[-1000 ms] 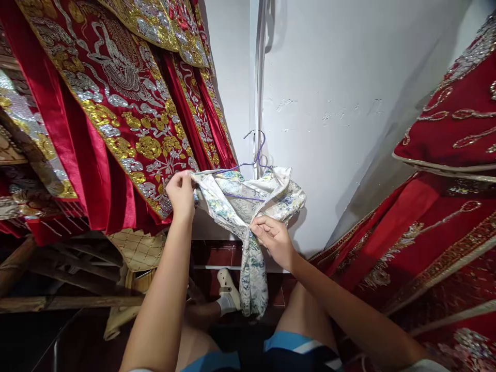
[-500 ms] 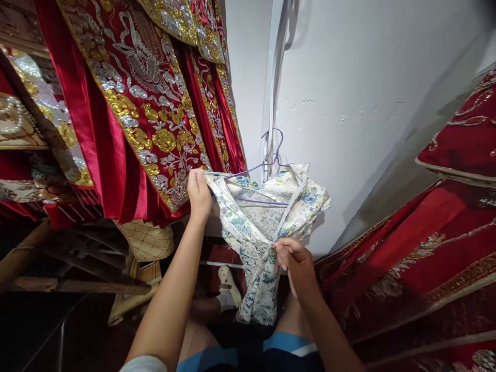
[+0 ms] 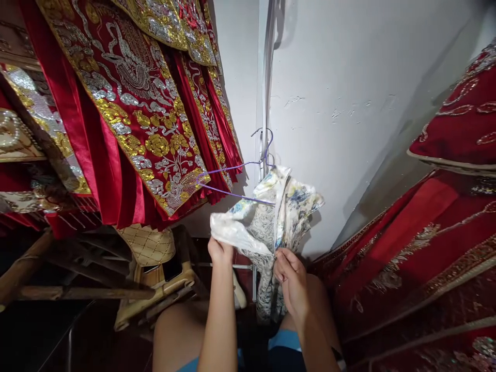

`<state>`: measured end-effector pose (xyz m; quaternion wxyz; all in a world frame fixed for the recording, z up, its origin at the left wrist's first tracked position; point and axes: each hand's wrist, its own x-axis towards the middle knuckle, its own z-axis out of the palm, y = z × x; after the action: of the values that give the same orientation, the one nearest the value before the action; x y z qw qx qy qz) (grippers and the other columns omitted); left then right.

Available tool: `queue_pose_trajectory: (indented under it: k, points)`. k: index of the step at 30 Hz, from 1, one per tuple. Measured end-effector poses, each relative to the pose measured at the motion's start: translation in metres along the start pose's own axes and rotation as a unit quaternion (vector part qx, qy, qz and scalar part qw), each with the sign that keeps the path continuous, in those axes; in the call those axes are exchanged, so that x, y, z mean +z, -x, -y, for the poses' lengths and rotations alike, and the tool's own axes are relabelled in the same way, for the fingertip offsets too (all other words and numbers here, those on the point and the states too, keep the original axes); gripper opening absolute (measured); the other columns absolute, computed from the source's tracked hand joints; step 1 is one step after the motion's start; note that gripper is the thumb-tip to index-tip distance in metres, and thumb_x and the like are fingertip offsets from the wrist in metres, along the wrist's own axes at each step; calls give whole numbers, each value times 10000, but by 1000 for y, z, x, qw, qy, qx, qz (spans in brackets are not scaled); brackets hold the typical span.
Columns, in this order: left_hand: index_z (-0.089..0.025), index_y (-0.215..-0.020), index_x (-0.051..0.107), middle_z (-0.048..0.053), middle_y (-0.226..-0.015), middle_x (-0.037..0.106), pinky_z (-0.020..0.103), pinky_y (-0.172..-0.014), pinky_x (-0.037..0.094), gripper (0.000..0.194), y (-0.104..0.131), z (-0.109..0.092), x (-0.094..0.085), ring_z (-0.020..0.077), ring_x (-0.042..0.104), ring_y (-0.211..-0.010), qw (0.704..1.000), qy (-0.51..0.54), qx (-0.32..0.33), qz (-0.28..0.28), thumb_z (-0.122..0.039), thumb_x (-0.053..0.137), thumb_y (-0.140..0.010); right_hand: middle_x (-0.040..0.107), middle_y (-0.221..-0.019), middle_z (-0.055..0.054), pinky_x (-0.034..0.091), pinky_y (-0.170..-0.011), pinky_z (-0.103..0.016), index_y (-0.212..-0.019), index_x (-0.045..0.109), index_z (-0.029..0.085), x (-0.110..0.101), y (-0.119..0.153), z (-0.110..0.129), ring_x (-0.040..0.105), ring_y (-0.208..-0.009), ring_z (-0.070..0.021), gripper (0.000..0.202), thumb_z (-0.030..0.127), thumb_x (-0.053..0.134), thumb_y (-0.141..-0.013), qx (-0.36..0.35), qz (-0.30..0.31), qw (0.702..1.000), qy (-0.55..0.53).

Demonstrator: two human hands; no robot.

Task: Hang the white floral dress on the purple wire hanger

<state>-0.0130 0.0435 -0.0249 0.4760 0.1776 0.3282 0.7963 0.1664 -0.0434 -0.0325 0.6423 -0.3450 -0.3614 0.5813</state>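
A white garment with a blue and yellow floral print (image 3: pixel 298 206) hangs by one shoulder on a purple wire hanger (image 3: pixel 232 195). The hanger's left end is bare, in front of red embroidered cloth. My left hand (image 3: pixel 220 252) is closed on the garment's left shoulder, which is folded down below the hanger. At the front opening, my right hand (image 3: pixel 289 266) pinches the edge of the fabric. The lower part of the garment hangs down between my knees.
Red robes with gold and silver embroidery (image 3: pixel 151 124) hang at the left. More red garments (image 3: pixel 437 232) line the right side. A white wall (image 3: pixel 329 88) stands behind the hanger. At the lower left are a wooden frame (image 3: pixel 77 292) and a quilted cream item (image 3: pixel 149 245).
My left hand has moved down and right, and the garment's left shoulder has come off the hanger with it. My right hand keeps its hold at the front opening.
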Motion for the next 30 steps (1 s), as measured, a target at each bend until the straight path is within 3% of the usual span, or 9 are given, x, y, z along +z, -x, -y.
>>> queue_pose_trajectory:
  k: [6, 10, 12, 17, 20, 22, 24, 27, 30]
  points:
    - [-188, -956, 713, 109, -998, 749, 373, -1013, 517, 218, 44, 25, -32, 248, 668, -1117, 996, 52, -70, -6, -334, 561, -898, 266, -524, 86, 247, -451, -254, -663, 554, 223, -47, -11, -17, 238, -466, -104, 319, 464, 745, -749, 12, -59, 997, -41]
    - [-205, -829, 642, 46, -917, 704, 343, -959, 523, 142, 70, 12, -10, 200, 671, -977, 992, 77, -50, 83, -340, 678, -852, 416, -572, 59, 324, -464, -245, -765, 604, 241, -58, -15, -21, 384, -500, -125, 218, 383, 761, -716, -19, -177, 983, -31]
    - [-209, -796, 592, 30, -909, 668, 319, -869, 533, 239, 88, 5, 8, 181, 651, -885, 990, 10, -20, 139, -420, 688, -852, 587, -736, 7, 447, -574, -269, -899, 651, 259, -51, -12, -18, 554, -665, -169, 226, 383, 766, -749, -53, -178, 982, 27]
    - [-221, -806, 593, 86, -995, 642, 364, -857, 506, 326, 129, -6, 36, 242, 621, -942, 923, -276, 84, 256, -513, 540, -942, 689, -1137, -87, 507, -957, -391, -1119, 691, 287, -20, 11, 0, 612, -1167, -281, 399, 596, 600, -884, 2, 93, 995, 30]
    - [-232, -865, 644, 112, -1157, 619, 399, -1015, 430, 289, 134, -15, 37, 277, 562, -1164, 863, -386, 157, 284, -444, 488, -984, 680, -1187, -74, 455, -1050, -392, -1199, 675, 290, -13, 19, 9, 562, -1266, -268, 412, 513, 693, -853, 66, 209, 975, 39]
    - [-231, -870, 642, 113, -1225, 587, 390, -1055, 397, 284, 130, -20, 31, 273, 521, -1242, 852, -407, 175, 280, -421, 471, -995, 696, -1144, -68, 466, -1032, -401, -1196, 684, 256, -13, 15, 14, 601, -1192, -265, 446, 422, 780, -794, 97, 285, 949, 90]
    - [-238, -921, 627, 106, -1293, 555, 380, -1098, 362, 260, 123, -22, 19, 261, 479, -1308, 860, -401, 161, 272, -425, 464, -999, 715, -1043, -63, 523, -914, -390, -1158, 697, 213, -13, 3, 20, 654, -1017, -250, 443, 386, 804, -764, 117, 351, 920, 131]
    - [-287, -1242, 550, 95, -1443, 478, 399, -1160, 301, 327, 113, -21, -8, 253, 409, -1395, 878, -380, 86, 277, -477, 461, -992, 710, -885, -30, 513, -725, -296, -1037, 714, 175, -6, -19, 38, 628, -783, -181, 314, 357, 771, -787, 139, 399, 887, 183]
    - [-275, -1369, 513, 107, -1398, 545, 412, -1136, 335, 494, 107, -20, -41, 283, 464, -1345, 852, -407, -37, 326, -550, 481, -960, 648, -697, 10, 414, -575, -234, -814, 696, 159, 8, -34, 69, 533, -623, -131, 192, 329, 774, -770, 131, 451, 840, 272]
